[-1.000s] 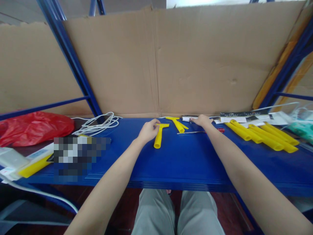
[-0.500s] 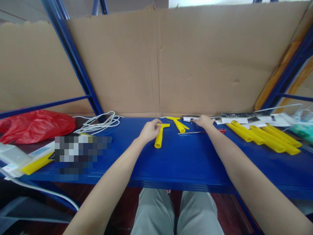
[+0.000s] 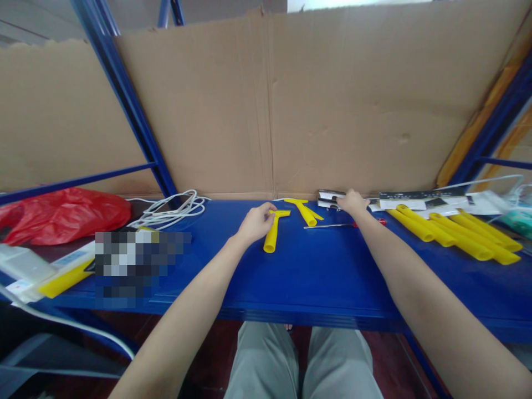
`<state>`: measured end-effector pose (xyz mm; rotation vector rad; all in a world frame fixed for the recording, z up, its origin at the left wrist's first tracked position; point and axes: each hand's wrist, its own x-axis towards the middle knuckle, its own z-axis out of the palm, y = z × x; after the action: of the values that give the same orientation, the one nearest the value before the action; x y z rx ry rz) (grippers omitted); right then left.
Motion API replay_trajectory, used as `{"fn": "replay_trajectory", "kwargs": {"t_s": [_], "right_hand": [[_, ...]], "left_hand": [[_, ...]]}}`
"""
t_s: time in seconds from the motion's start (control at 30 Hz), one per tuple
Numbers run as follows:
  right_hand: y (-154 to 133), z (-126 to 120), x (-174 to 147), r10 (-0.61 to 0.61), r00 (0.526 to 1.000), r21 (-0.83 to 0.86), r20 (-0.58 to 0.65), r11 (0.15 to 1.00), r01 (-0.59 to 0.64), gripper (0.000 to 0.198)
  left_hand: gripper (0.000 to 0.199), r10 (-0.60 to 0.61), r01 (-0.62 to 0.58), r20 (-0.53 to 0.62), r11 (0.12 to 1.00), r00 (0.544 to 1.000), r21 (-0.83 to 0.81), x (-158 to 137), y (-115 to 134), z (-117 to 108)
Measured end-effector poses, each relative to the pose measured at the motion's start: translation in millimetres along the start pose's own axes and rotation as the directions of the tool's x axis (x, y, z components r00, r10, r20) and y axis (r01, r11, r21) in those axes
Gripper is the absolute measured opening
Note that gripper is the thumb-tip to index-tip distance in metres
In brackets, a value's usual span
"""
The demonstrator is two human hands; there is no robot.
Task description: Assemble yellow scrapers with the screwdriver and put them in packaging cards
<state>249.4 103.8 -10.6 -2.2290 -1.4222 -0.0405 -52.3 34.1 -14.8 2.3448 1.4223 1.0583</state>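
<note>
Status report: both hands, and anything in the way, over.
Left hand at yellow handle, grip unclear. Right hand at black-and-white pieces. Screwdriver partly behind right wrist, possible snag.

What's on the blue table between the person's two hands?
The head view shows yellow plastic pieces, one at the left hand, a screwdriver's shaft, and a black-and-white item at the right hand.

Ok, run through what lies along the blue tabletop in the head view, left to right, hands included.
Red plastic bag, coiled white cable, left hand, yellow T-shaped handle, second yellow handle, right hand, group of yellow tubular handles.
</note>
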Motion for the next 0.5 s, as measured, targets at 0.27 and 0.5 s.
{"fn": "replay_trajectory", "kwargs": {"t_s": [0.27, 0.5], "right_hand": [[18.1, 0.9, 2.4, -0.014, 0.963, 0.322, -0.27, 0.941, 0.104, 0.044], [38.6, 6.7, 12.3, -0.008, 0.877, 0.518, -0.48, 0.805, 0.29, 0.051]], "left_hand": [[0.022, -0.017, 0.018, -0.009, 1.0, 1.0, 0.009, 2.1, -5.4, 1.3], [0.022, -0.044, 0.044, -0.014, 0.999, 0.999, 0.016, 2.8, -9.4, 0.2]]}}
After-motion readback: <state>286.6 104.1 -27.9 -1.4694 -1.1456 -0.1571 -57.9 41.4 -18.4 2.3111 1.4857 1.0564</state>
